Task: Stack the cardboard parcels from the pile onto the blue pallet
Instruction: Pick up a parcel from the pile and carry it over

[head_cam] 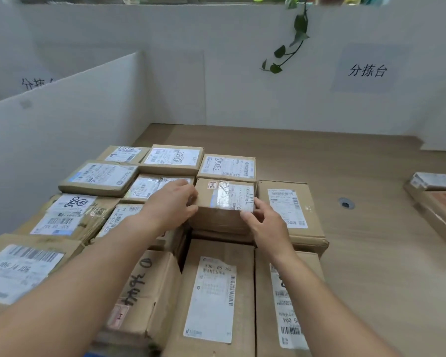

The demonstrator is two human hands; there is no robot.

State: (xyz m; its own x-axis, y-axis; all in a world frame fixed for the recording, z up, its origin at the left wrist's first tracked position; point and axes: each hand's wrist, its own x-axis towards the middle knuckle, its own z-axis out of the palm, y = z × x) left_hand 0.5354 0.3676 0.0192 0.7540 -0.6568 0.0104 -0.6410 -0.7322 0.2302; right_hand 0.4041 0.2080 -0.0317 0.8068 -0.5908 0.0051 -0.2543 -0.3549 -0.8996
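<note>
Both sides covered: we had our left hand (174,205) and right hand (265,224) on the small taped parcel (225,202), fingers curled round its edges, atop the middle of the stacked parcels (214,292).

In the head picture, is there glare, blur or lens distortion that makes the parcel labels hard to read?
Head view: light soft and even, shadows faint; shiny tape on the held parcel and the left neighbour parcel glares white over the labels; small print is soft; wide-angle stretch enlarges the forearms at the lower edge; the strip above the white wall is smeared.
</note>
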